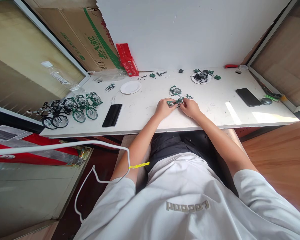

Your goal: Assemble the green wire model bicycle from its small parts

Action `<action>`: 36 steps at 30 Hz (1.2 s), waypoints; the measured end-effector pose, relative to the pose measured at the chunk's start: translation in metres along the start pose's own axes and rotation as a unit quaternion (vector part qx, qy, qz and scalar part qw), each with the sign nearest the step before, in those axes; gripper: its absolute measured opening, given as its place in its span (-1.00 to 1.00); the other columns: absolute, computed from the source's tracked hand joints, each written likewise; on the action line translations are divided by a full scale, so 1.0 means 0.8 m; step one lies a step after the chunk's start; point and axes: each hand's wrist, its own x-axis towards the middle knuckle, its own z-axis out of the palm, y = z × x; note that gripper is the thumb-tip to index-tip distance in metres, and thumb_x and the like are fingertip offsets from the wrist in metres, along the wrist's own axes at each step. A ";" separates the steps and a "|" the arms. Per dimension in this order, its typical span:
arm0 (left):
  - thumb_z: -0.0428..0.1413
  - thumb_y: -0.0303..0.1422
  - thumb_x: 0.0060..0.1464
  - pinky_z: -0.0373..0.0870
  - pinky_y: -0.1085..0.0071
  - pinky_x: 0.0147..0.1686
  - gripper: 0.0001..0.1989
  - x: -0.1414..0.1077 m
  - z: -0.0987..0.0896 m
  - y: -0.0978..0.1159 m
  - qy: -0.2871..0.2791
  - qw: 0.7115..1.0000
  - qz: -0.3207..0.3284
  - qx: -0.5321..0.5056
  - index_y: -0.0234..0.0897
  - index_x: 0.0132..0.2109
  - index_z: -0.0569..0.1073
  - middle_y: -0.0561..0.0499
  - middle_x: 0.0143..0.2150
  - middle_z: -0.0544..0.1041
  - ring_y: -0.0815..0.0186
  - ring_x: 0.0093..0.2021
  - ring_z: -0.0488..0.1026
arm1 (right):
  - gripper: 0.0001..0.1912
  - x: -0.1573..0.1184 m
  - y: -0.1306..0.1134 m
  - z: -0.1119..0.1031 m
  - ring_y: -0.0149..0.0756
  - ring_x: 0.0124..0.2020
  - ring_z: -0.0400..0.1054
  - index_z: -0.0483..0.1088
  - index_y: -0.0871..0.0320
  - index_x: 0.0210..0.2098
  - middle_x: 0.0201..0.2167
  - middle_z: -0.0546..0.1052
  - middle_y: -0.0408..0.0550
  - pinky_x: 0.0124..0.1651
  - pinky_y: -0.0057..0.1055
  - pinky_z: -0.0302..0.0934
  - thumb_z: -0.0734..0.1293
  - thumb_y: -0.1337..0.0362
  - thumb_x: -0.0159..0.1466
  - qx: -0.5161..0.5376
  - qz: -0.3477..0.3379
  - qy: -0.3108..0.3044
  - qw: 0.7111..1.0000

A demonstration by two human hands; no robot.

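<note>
At the front middle of the white table, my left hand (164, 107) is closed round a green model bicycle part (179, 100), probably its frame. My right hand (190, 108) meets it from the other side, fingertips pinched at the same piece. The fingers hide much of the part. Just beyond them lies a small spoked wheel (176, 91) beside a curved green mudguard (172, 88). Some little green pieces (189, 96) rest close to my right fingertips.
Assembled green model bicycles (86, 105) and black ones (55, 115) stand at the left. Nearby are a phone (112, 115) and a white plate (130, 87). Black parts (201, 77) fill another plate. A second phone (248, 97) lies right. A white cable (97, 142) hangs in front.
</note>
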 end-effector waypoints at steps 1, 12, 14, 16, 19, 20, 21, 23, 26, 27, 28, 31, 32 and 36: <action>0.38 -0.46 0.20 0.63 0.23 -0.02 -0.87 0.000 0.000 0.000 0.000 1.000 0.000 0.001 -0.23 -0.10 0.77 -0.16 -0.07 0.81 0.10 -0.10 0.73 | -0.82 0.000 0.000 0.000 -0.06 -0.36 0.36 0.39 0.05 -0.18 -0.32 0.62 0.08 -0.28 -0.26 0.01 0.25 0.14 0.52 -0.002 0.000 -0.001 1.000; 0.37 -0.47 0.20 0.61 0.28 -0.04 -0.87 0.000 0.001 -0.003 -0.004 1.000 0.005 -0.001 -0.25 -0.10 0.78 -0.15 -0.07 0.81 0.12 -0.11 0.72 | -0.81 0.000 0.001 0.001 -0.09 -0.35 0.36 0.42 0.08 -0.15 -0.30 0.64 0.08 -0.29 -0.27 -0.03 0.24 0.15 0.52 -0.013 0.000 -0.003 1.000; 0.37 -0.48 0.20 0.61 0.28 -0.03 -0.86 0.000 0.001 -0.002 -0.004 1.000 0.002 -0.003 -0.25 -0.10 0.78 -0.16 -0.06 0.81 0.12 -0.10 0.72 | -0.81 0.000 0.000 0.000 -0.08 -0.34 0.38 0.43 0.08 -0.14 -0.28 0.65 0.08 -0.29 -0.28 -0.03 0.24 0.15 0.52 -0.019 0.002 -0.006 1.000; 0.38 -0.49 0.20 0.60 0.28 -0.03 -0.86 0.000 0.001 -0.001 -0.004 1.000 0.000 -0.008 -0.25 -0.10 0.77 -0.16 -0.06 0.81 0.12 -0.11 0.72 | -0.80 0.000 -0.001 0.000 -0.07 -0.32 0.40 0.43 0.09 -0.13 -0.27 0.66 0.09 -0.28 -0.28 -0.03 0.24 0.15 0.53 -0.024 0.002 -0.008 1.000; 0.37 -0.49 0.19 0.60 0.29 -0.04 -0.86 0.000 0.001 -0.001 -0.002 1.000 0.000 -0.014 -0.24 -0.11 0.78 -0.14 -0.07 0.80 0.13 -0.12 0.72 | -0.80 -0.001 -0.002 -0.001 -0.06 -0.31 0.42 0.44 0.09 -0.11 -0.25 0.68 0.10 -0.28 -0.29 -0.04 0.24 0.15 0.54 -0.031 0.005 -0.011 0.999; 0.37 -0.49 0.20 0.60 0.29 -0.04 -0.86 0.000 0.001 -0.001 -0.002 1.000 0.001 -0.014 -0.24 -0.11 0.78 -0.14 -0.08 0.80 0.13 -0.12 0.72 | -0.80 -0.001 -0.002 -0.001 -0.06 -0.30 0.42 0.44 0.09 -0.11 -0.24 0.68 0.09 -0.28 -0.29 -0.04 0.24 0.15 0.54 -0.032 0.006 -0.013 0.999; 0.37 -0.49 0.20 0.60 0.29 -0.05 -0.86 0.000 0.001 -0.001 -0.003 1.000 0.001 -0.013 -0.24 -0.10 0.78 -0.14 -0.08 0.80 0.13 -0.13 0.72 | -0.81 -0.001 -0.002 -0.001 -0.06 -0.30 0.42 0.44 0.09 -0.11 -0.24 0.68 0.09 -0.28 -0.29 -0.04 0.24 0.16 0.54 -0.034 0.006 -0.013 0.999; 0.37 -0.48 0.20 0.60 0.29 -0.05 -0.86 0.000 0.001 -0.002 -0.005 1.000 0.001 -0.011 -0.25 -0.10 0.78 -0.15 -0.07 0.80 0.13 -0.12 0.72 | -0.80 -0.001 -0.002 -0.001 -0.06 -0.30 0.42 0.44 0.09 -0.11 -0.24 0.68 0.09 -0.28 -0.29 -0.04 0.24 0.16 0.54 -0.035 0.005 -0.013 0.999; 0.37 -0.48 0.20 0.60 0.28 -0.03 -0.86 0.000 0.001 -0.002 -0.006 1.000 -0.004 -0.011 -0.26 -0.09 0.77 -0.15 -0.07 0.80 0.12 -0.11 0.72 | -0.80 -0.001 -0.002 -0.001 -0.07 -0.30 0.42 0.45 0.10 -0.10 -0.24 0.68 0.10 -0.28 -0.29 -0.04 0.24 0.15 0.54 -0.035 0.003 -0.012 0.999; 0.37 -0.48 0.20 0.60 0.28 -0.03 -0.86 0.000 0.001 -0.002 -0.006 1.000 -0.005 -0.011 -0.26 -0.09 0.77 -0.15 -0.07 0.80 0.12 -0.11 0.72 | -0.80 -0.001 -0.002 -0.001 -0.07 -0.30 0.42 0.45 0.10 -0.10 -0.23 0.68 0.11 -0.28 -0.29 -0.04 0.25 0.15 0.54 -0.035 0.003 -0.012 0.999; 0.37 -0.49 0.20 0.60 0.28 -0.03 -0.85 0.000 0.001 -0.002 -0.007 1.000 -0.005 -0.011 -0.26 -0.09 0.77 -0.15 -0.07 0.80 0.12 -0.11 0.72 | -0.80 -0.001 -0.001 0.000 -0.06 -0.30 0.42 0.46 0.10 -0.09 -0.23 0.69 0.11 -0.27 -0.29 -0.04 0.24 0.15 0.54 -0.036 0.002 -0.012 0.999; 0.37 -0.49 0.20 0.60 0.29 -0.04 -0.85 0.000 0.001 -0.002 -0.005 1.000 -0.001 -0.015 -0.25 -0.09 0.78 -0.14 -0.07 0.80 0.13 -0.11 0.72 | -0.80 0.000 -0.001 0.000 -0.06 -0.30 0.42 0.46 0.11 -0.08 -0.22 0.69 0.12 -0.27 -0.28 -0.03 0.24 0.16 0.54 -0.037 0.001 -0.012 0.999; 0.37 -0.50 0.20 0.60 0.29 -0.03 -0.85 0.000 0.001 -0.002 -0.004 1.000 0.000 -0.016 -0.25 -0.09 0.78 -0.14 -0.07 0.80 0.13 -0.11 0.72 | -0.80 0.000 -0.001 0.000 -0.06 -0.30 0.43 0.45 0.11 -0.08 -0.22 0.69 0.12 -0.27 -0.28 -0.03 0.24 0.16 0.54 -0.038 0.001 -0.013 0.999; 0.37 -0.49 0.21 0.60 0.28 -0.04 -0.86 0.000 0.001 -0.002 -0.006 1.000 -0.002 -0.010 -0.25 -0.11 0.77 -0.14 -0.07 0.80 0.12 -0.11 0.72 | -0.81 -0.001 -0.002 -0.001 -0.05 -0.28 0.44 0.45 0.10 -0.09 -0.22 0.69 0.11 -0.28 -0.28 -0.04 0.24 0.16 0.54 -0.038 0.004 -0.016 0.999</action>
